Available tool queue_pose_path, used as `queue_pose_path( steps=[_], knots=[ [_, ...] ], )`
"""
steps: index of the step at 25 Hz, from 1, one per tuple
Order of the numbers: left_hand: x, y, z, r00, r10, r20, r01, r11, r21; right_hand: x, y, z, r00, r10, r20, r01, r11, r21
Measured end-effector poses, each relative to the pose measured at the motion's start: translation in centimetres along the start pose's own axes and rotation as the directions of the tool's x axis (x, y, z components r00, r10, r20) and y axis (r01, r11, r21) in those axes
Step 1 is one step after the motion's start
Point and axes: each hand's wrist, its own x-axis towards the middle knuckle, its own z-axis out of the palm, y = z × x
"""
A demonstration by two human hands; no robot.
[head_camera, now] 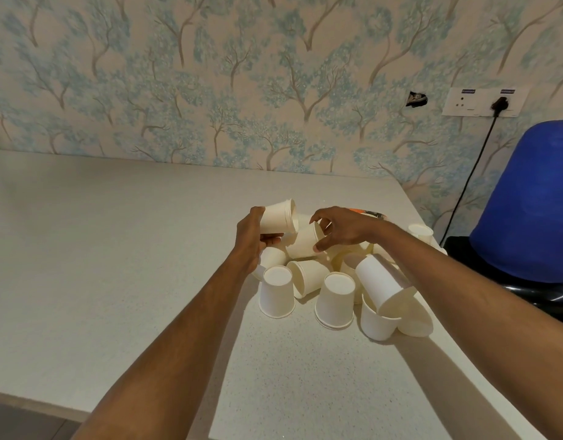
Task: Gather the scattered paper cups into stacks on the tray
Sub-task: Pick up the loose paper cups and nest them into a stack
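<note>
Two bare forearms reach in from the lower edge across the pale speckled worktop point(115, 265) toward a heap of white paper cups point(334, 274). Nearest in the heap, two cups stand upside down, one on the left point(277, 292) and one beside it on the right point(334, 300). Just right of these, a tilted cup point(378, 282) leans mouth down into an upright cup point(377, 323), and another lies on its side against them. More cups lie tumbled behind, some on their sides with their mouths showing; all that can be seen into hold nothing.

The left hand point(251, 239) is closed around a short nested stack of cups point(278, 216) held on its side, mouth pointing right, raised above the heap. The right hand point(342, 228) curls its fingers and thumb over a single cup point(304, 241) lying tilted at the top of the heap.

Behind the right hand, an orange strip with a dark mark point(367, 212) peeks out, probably the tray's rim; most of it is hidden. One lone cup point(420, 233) stands near the worktop's far right corner.

On the tree-patterned wallpaper, a white socket plate point(483, 101) carries two small blue labels, too blurred to read, and a black plug point(499, 104) with its cord hanging down. A blue rounded container point(534, 198) sits at the right edge.
</note>
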Motion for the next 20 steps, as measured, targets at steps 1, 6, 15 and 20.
queue_pose_path(
  steps=[1, 6, 15, 20],
  knots=[
    [0.0, 0.1, 0.0, 1.000, -0.007, 0.001, 0.007, 1.000, -0.013, -0.3, 0.1, -0.7, 1.000, 0.004, -0.025, -0.004, 1.000, 0.017],
    [-0.4, 0.8, 0.2, 0.999, -0.029, 0.036, 0.033, 0.991, -0.130, -2.8, 1.1, -4.6, 0.980, 0.037, -0.196, -0.009, 0.990, 0.139],
    [-2.8, 2.2, 2.7, 0.976, 0.020, 0.218, 0.008, 0.992, -0.128, -5.2, -1.9, -4.6, 0.944, -0.070, -0.322, 0.169, 0.941, 0.293],
    [-4.1, 2.6, 3.9, 0.936, -0.028, 0.352, 0.095, 0.980, -0.173, -6.4, -3.0, -4.4, 0.939, -0.088, -0.333, 0.181, 0.949, 0.257]
  ],
)
